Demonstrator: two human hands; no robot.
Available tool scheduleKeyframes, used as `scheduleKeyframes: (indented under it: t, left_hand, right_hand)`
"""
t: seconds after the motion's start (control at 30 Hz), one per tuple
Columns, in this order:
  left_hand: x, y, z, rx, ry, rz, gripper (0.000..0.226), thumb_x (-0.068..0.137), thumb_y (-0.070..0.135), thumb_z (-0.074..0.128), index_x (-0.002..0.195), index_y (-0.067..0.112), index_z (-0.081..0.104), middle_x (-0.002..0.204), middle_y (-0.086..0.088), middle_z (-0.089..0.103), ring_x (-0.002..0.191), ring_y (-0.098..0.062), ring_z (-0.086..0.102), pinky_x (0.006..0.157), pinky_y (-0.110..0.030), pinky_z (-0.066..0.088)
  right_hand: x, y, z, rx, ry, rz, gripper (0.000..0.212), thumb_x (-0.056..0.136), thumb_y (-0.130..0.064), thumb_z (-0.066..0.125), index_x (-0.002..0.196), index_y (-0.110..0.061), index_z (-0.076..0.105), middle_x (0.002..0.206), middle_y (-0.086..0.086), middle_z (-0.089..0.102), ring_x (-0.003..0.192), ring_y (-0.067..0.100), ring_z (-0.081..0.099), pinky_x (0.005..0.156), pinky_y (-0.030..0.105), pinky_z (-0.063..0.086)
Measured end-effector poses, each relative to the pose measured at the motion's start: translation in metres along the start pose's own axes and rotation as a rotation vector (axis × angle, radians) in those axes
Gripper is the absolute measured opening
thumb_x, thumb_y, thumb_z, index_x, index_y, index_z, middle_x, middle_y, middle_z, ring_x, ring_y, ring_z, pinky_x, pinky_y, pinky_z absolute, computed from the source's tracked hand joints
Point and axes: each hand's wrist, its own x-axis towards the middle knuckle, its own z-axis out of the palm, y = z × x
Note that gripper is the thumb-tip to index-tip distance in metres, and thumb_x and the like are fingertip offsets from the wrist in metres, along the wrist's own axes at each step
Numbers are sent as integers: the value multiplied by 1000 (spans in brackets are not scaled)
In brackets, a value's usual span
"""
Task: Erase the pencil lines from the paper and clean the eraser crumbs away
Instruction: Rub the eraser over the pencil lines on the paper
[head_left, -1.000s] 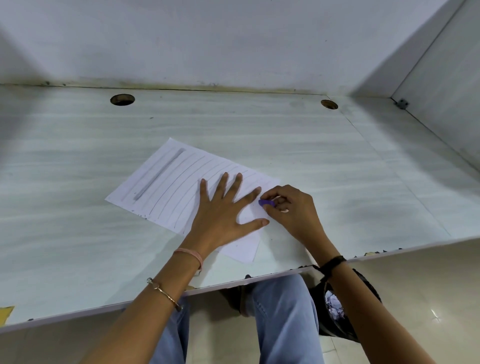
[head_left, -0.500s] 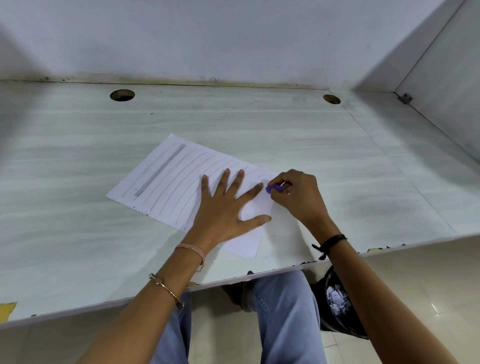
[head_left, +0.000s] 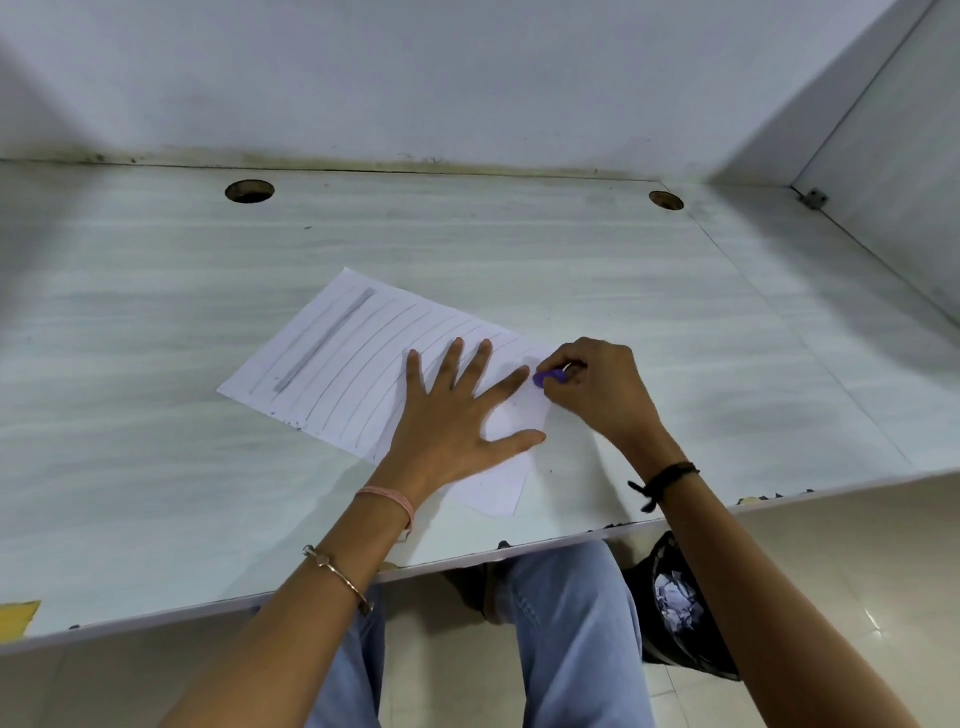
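While the left hand (head_left: 451, 415) stays spread on paper (head_left: 337, 364), the right hand (head_left: 597, 392), pinching the eraser (head_left: 544, 379), edged forward.

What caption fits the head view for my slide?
Left hand flat on the pencil-lined paper while the right hand pinches a purple eraser at the sheet's right edge.

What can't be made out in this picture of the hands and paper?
Head view only.
The small purple eraser is mostly covered by the right hand.
Lines on the white sheet of paper under the left hand are covered.
The dark specks at its near edge are too small to identify.
The black bag is partly behind the right forearm.
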Motion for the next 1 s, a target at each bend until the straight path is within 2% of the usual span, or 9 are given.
scheduleKeyframes:
  t: [0.17, 0.3, 0.43, 0.57, 0.63, 0.73, 0.83, 0.93, 1.0]
  left_hand:
    - [0, 1, -1, 12, -16, -6, 89, 70, 90, 3, 149, 51, -9, 163, 2, -19, 149, -27, -19, 113, -65, -13]
    - [1, 0, -1, 3, -12, -5, 92, 67, 90, -4, 149, 51, -9, 163, 2, -18, 149, -27, -19, 113, -65, -12]
    - [-1, 1, -3, 23, -23, -9, 87, 75, 91, 9, 150, 51, -9, 162, 2, -19, 149, -27, -20, 112, -64, -16]
    - [0, 0, -1, 22, -14, 0, 91, 67, 89, -5, 150, 51, -11, 163, 1, -17, 149, -27, -18, 113, -66, -11]
    - [0, 0, -3, 8, -23, -5, 90, 69, 90, -3, 150, 52, -10, 163, 2, -17, 149, -27, -19, 113, -66, -11]
    - [-3, 2, -9, -22, -56, -25, 79, 80, 85, 12, 151, 52, -1, 164, 5, -15, 149, -24, -19, 112, -65, -14]
    - [-3, 3, -14, -36, -53, -46, 71, 85, 79, 11, 150, 51, 15, 165, 5, 1, 151, -24, -8, 110, -68, -9]
    - [4, 6, -16, -27, 48, -20, 71, 85, 80, 16, 143, 44, 38, 156, -1, 26, 150, -26, 5, 112, -67, -2]
    - [9, 9, -11, -64, 70, -1, 61, 92, 69, 29, 142, 37, 41, 157, 0, 24, 151, -23, 0, 113, -66, -3]
  right_hand:
    - [-9, -3, 3, -13, -153, -81, 16, 71, -3, 70, 82, -13, 76, 75, -4, 64, 61, 4, 55, 60, 11, 41]
    - [0, 3, 0, 3, -13, -15, 15, 73, -1, 69, 82, -11, 75, 79, -1, 65, 65, 7, 57, 61, 15, 42]
    - [-11, -1, 4, 37, -164, -82, 16, 72, -2, 71, 82, -13, 76, 76, -3, 66, 65, 6, 57, 62, 10, 44]
    - [5, 14, 0, 128, 50, 46, 15, 75, 1, 69, 81, -11, 74, 77, -3, 65, 61, 1, 57, 60, 5, 42]
    - [7, 19, 2, 162, 61, 89, 14, 77, -1, 69, 81, -13, 73, 81, -1, 70, 65, 2, 60, 62, 5, 44]
    - [-4, 28, 2, 387, 73, 187, 7, 82, -6, 69, 84, -11, 73, 84, -2, 73, 71, 10, 62, 70, 15, 49]
    - [-11, 33, 0, 555, 155, 231, 6, 85, -10, 67, 89, -9, 71, 85, 0, 71, 68, 11, 60, 72, 25, 51]
    - [-13, 31, 3, 515, 136, 216, 7, 86, -9, 66, 91, -9, 70, 90, 2, 72, 71, 9, 62, 73, 20, 50]
    - [-14, 31, 2, 511, 112, 201, 9, 86, -6, 65, 92, -9, 70, 92, 1, 72, 76, 6, 64, 74, 17, 50]
